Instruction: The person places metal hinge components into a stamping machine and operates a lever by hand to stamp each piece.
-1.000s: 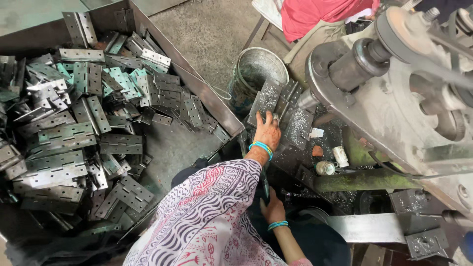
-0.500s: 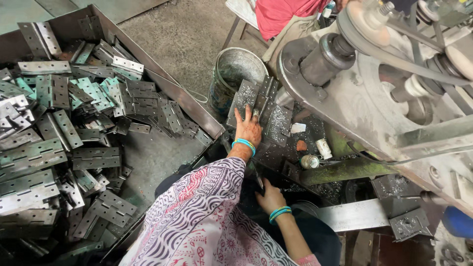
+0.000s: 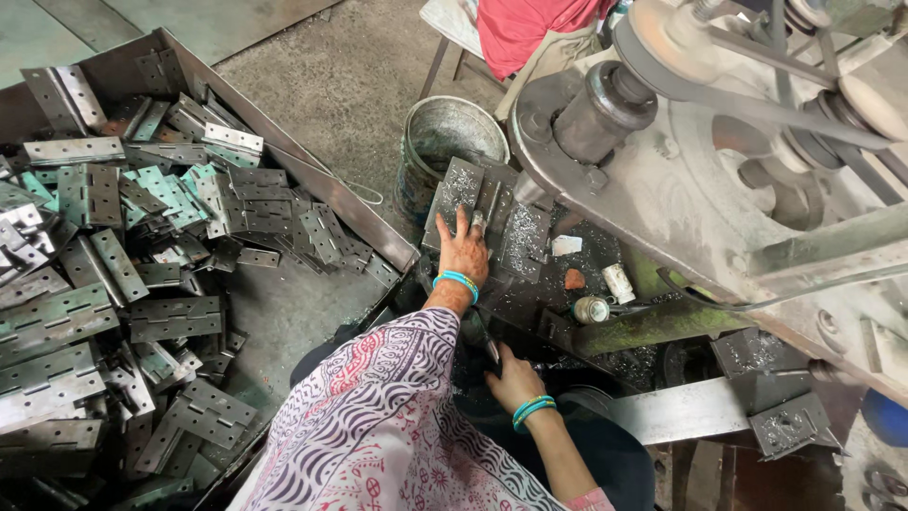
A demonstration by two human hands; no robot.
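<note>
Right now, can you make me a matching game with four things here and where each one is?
Things:
1. left hand
2. right hand
3. metal bucket
4. pile of hinges

Places:
A. in the big tray on the left
B. flat on the hinge plates by the machine
C. on the floor just behind those plates
D. low down, at a dark handle below the bench

Pairs: 1-B, 2-D, 3-C, 4-A

Grey metal hinges [image 3: 142, 284] fill a grey tray [image 3: 312, 180], the sleeve [image 3: 378, 426] is white with purple and red swirls, and the bangles [image 3: 459, 281] are turquoise.
</note>
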